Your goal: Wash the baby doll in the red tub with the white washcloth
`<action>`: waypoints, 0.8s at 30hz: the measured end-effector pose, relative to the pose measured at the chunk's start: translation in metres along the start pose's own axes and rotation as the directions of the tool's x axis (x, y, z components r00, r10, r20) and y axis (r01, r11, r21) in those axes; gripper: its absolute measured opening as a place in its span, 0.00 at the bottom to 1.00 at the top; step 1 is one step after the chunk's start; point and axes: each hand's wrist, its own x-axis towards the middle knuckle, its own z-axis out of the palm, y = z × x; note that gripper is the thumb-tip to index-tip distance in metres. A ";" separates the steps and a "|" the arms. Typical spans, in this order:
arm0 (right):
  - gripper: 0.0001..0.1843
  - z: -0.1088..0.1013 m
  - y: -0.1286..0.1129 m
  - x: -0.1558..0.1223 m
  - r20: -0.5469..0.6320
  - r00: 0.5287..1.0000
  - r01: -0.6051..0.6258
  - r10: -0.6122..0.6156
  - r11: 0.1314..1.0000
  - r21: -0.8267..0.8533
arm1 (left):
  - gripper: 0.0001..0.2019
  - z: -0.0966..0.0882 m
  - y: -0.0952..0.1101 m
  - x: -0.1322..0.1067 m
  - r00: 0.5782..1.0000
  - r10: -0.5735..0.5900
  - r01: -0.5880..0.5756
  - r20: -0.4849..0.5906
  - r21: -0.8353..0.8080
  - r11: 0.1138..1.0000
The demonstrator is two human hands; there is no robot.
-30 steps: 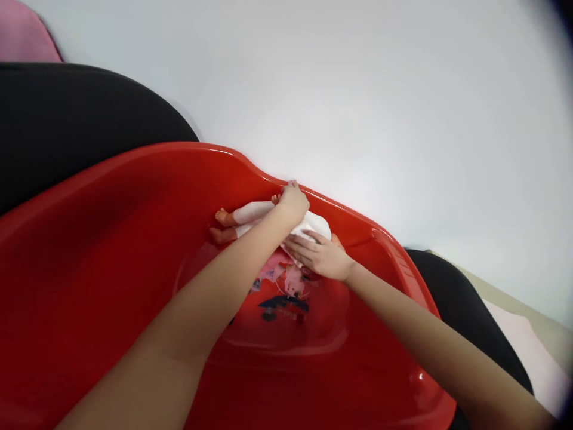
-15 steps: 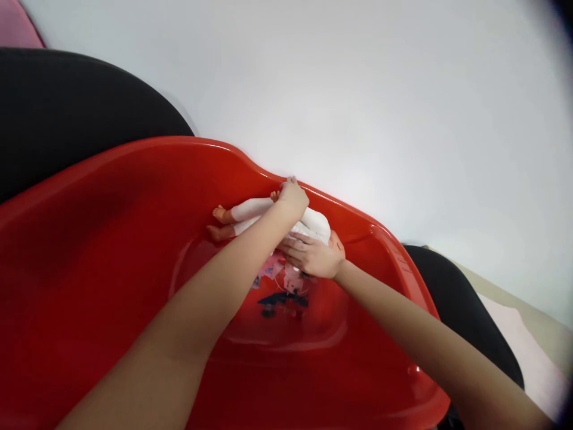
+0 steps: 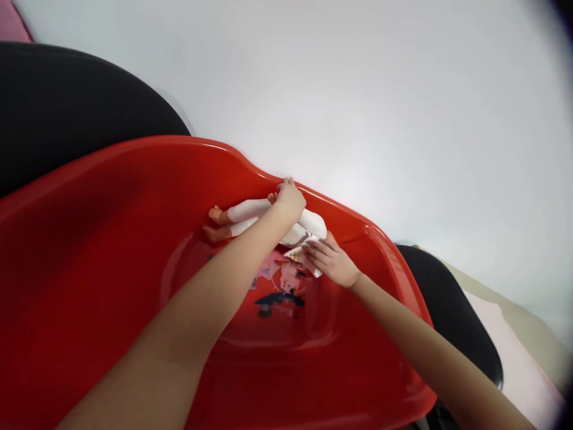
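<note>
A baby doll (image 3: 248, 209) with a white body and bare feet lies on its side against the far wall of a red baby bathtub (image 3: 111, 239). My left hand (image 3: 292, 200) is closed around the doll's arm near the tub's rim; the doll's small fingers poke out beside it. In my right hand (image 3: 335, 264) is a small white cloth (image 3: 301, 251), bunched under the fingers by the doll's upper body. That hand covers most of the doll's head. A cartoon picture (image 3: 280, 295) in pink and dark blue shows on the tub floor.
Black chair parts (image 3: 80, 95) stand behind the tub at the left, with another black seat (image 3: 447, 304) at the right. A white wall (image 3: 358, 107) rises behind. Something pale pink (image 3: 496, 334) lies at the lower right.
My right hand has slid right along the doll toward its head, with more of the white cloth now showing under it. My left hand keeps its hold. The view has shifted slightly.
</note>
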 end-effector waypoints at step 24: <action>0.31 0.014 -0.022 0.078 0.206 0.978 -0.002 -0.033 0.985 0.171 | 0.31 0.002 -0.001 -0.001 1.000 0.002 -0.004 -0.022 -0.089 0.996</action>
